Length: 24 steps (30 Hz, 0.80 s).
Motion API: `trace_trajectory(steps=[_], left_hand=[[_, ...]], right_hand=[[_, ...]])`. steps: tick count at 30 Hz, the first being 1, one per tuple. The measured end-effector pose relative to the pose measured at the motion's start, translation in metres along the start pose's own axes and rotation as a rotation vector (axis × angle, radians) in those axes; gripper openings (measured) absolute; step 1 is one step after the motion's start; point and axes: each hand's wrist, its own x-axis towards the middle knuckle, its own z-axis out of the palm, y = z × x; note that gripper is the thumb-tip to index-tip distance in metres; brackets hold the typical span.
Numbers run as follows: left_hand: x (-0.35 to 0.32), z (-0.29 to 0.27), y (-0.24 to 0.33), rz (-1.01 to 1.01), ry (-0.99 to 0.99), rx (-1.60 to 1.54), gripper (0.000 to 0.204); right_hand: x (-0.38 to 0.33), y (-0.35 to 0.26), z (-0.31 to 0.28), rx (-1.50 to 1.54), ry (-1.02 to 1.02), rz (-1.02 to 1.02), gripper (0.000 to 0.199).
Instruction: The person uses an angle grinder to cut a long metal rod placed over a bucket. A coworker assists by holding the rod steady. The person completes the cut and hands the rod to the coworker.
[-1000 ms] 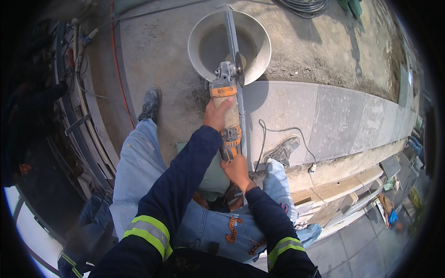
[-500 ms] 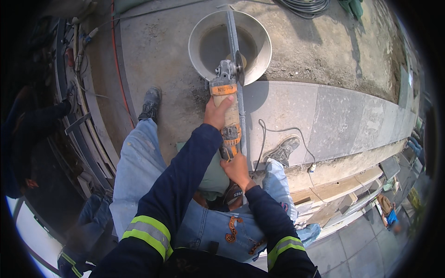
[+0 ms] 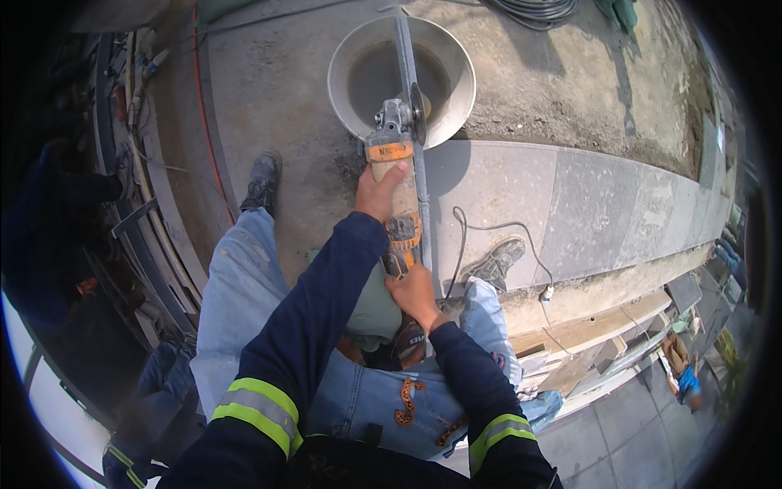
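orange hose (image 3: 200,98) on the ground, left side. then my left boot (image 3: 262,181). middle, far: a round grey bucket (image 3: 339,81). my left hand (image 3: 378,196) grips the middle of a grinder (image 3: 403,200), thumb over the top. the grinder points away from me, in the middle, its head over the near side of the bucket. long narrow grey strip (image 3: 405,57) runs across the bucket and back toward me along the grinder's right side. my right hand (image 3: 415,292) is closed around the grinder's near end. disc (image 3: 419,118) right of the head, by the strip; can't tell if they touch. right: grey slabs (image 3: 509,191), my right boot (image 3: 498,262) on them, cable coil (image 3: 533,11) far, plug (image 3: 547,294) nearer.
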Motion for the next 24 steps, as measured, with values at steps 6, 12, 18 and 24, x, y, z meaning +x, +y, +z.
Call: trace_trajectory(steps=[6, 12, 18, 24], left_hand=[[0.002, 0.002, 0.004, -0.036, -0.006, -0.024, 0.047], [0.007, 0.001, 0.006, -0.04, 0.006, -0.015, 0.047], [0.014, -0.003, 0.003, -0.022, 0.006, -0.022, 0.047], [0.019, -0.003, 0.006, -0.016, 0.003, 0.007, 0.05]], right_hand=[[0.002, -0.005, -0.002, 0.002, 0.016, -0.021, 0.054], [0.006, -0.008, -0.002, 0.017, 0.019, -0.019, 0.052], [0.007, -0.015, -0.004, 0.032, 0.018, -0.027, 0.052], [0.013, -0.013, -0.002, 0.037, 0.013, -0.018, 0.053]])
